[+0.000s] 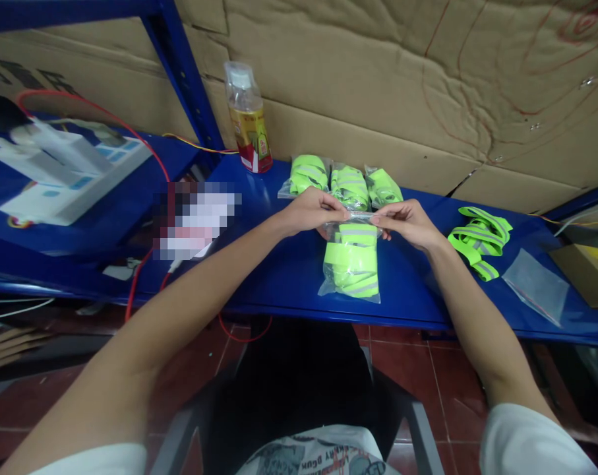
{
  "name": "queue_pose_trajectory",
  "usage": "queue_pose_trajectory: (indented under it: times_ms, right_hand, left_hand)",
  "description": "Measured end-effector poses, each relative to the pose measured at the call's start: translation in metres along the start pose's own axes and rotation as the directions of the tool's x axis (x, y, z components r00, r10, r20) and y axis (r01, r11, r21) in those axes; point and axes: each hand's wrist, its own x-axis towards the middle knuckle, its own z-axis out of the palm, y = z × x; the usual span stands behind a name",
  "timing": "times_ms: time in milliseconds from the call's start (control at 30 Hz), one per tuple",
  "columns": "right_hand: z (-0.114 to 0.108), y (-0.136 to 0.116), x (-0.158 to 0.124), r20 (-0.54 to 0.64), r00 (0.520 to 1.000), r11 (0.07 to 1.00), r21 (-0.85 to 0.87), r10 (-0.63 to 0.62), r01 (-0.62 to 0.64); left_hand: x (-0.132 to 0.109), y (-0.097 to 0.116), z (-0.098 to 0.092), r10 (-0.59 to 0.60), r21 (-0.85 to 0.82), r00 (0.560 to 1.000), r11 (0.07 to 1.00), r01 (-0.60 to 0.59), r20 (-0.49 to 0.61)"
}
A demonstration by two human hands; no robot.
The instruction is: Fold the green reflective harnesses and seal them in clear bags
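A clear plastic bag (pixel 351 260) with a folded neon-yellow reflective strap inside hangs or rests at the front of the blue table, its top edge rolled or folded. My left hand (pixel 319 210) pinches the left end of that top edge between thumb and fingers. At the right end, my right hand (pixel 401 221) pinches the same edge. Just behind my hands stand three more bagged neon straps: a left one (pixel 308 173), a middle one (pixel 349 186) and a right one (pixel 384 187).
Loose neon straps (pixel 479 239) and a flat clear bag (pixel 536 287) lie at the right, beside an open cardboard box (pixel 586 274). A bottle (pixel 250 128) stands at the back. Left are a power strip (pixel 76 188), a red cable (pixel 155 155) and a blurred-out item.
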Motion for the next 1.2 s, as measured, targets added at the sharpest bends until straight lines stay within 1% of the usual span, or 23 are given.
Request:
queue_pose_trajectory:
  times_ms: [133,233,333,400,467,567,633,733,800,867,1000,1100,1200]
  right_hand:
    - [0.001,0.001,0.002,-0.070,0.997,0.997,0.080,0.019,-0.013]
    - [0.001,0.001,0.004,-0.095,0.995,0.991,0.133,0.025,-0.012]
    - [0.003,0.000,0.003,-0.102,0.995,0.992,0.126,-0.005,0.017]
    - [0.004,-0.002,0.001,-0.079,0.996,0.995,0.096,-0.034,0.042]
    - [0.007,-0.004,-0.002,-0.051,0.997,0.996,0.055,-0.061,0.063]
    - [0.011,-0.006,-0.003,-0.054,0.995,0.996,0.022,-0.080,0.081]
    - [0.013,-0.005,-0.001,-0.080,0.995,0.996,0.058,-0.066,0.071]
    - [0.015,-0.001,0.002,-0.131,0.991,0.982,0.189,0.018,0.007]
    - [0.014,0.001,0.004,-0.133,0.987,0.964,0.263,0.086,-0.049]
    - [0.013,0.003,0.005,-0.123,0.986,0.955,0.288,0.112,-0.072]
    - [0.015,0.002,0.002,-0.147,0.988,0.966,0.257,0.037,0.001]
    - [0.020,-0.002,0.000,-0.156,0.988,0.974,0.222,-0.013,0.048]
    - [0.023,-0.004,-0.002,-0.149,0.989,0.977,0.209,-0.011,0.042]
  left_hand:
    - [0.000,-0.001,0.002,0.112,0.027,0.992,0.994,-0.110,-0.060]
    - [0.001,-0.001,0.001,0.161,0.066,0.984,0.985,-0.156,-0.070]
    - [0.002,-0.001,-0.001,0.223,0.158,0.974,0.963,-0.217,-0.023]
    - [0.002,-0.001,-0.003,0.265,0.210,0.964,0.942,-0.263,0.019]
    - [0.003,-0.003,-0.005,0.282,0.244,0.957,0.926,-0.290,0.067]
    - [0.004,-0.005,-0.006,0.291,0.259,0.947,0.912,-0.318,0.138]
    - [0.005,-0.005,-0.006,0.312,0.235,0.940,0.912,-0.336,0.136]
    - [0.006,-0.006,-0.004,0.345,0.184,0.936,0.918,-0.351,0.063]
    - [0.006,-0.006,-0.003,0.344,0.159,0.939,0.926,-0.342,0.018]
    - [0.006,-0.006,-0.003,0.327,0.142,0.945,0.935,-0.325,0.010]
    - [0.005,-0.005,-0.006,0.273,0.159,0.958,0.946,-0.283,0.082]
    - [0.004,-0.006,-0.006,0.286,0.162,0.952,0.940,-0.301,0.111]
    - [0.003,-0.007,-0.001,0.303,0.137,0.945,0.938,-0.319,0.127]
